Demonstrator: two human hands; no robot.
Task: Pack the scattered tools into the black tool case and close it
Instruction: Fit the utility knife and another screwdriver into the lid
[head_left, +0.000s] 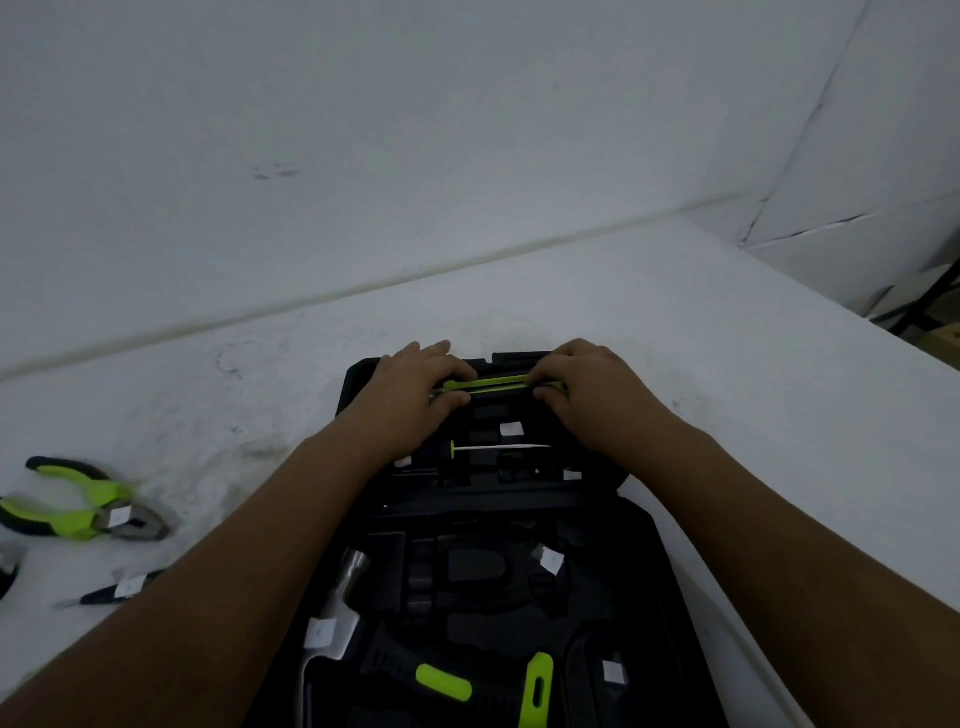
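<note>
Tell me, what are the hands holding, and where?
A long green tool: the left hand pinches one end, the right hand the other.

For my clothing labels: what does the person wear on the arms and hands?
Nothing worn shows. The left hand and right hand have no gloves. The left forearm and right forearm are bare to the picture's edge: no sleeve, watch or bracelet. Rings are too small to tell.

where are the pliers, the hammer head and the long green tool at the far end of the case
pliers (111, 493): head view, green handle near the pivot
hammer head (345, 587): head view, bare metal above its sticker
green tool (488, 384): head view, green body midway along its length
</note>
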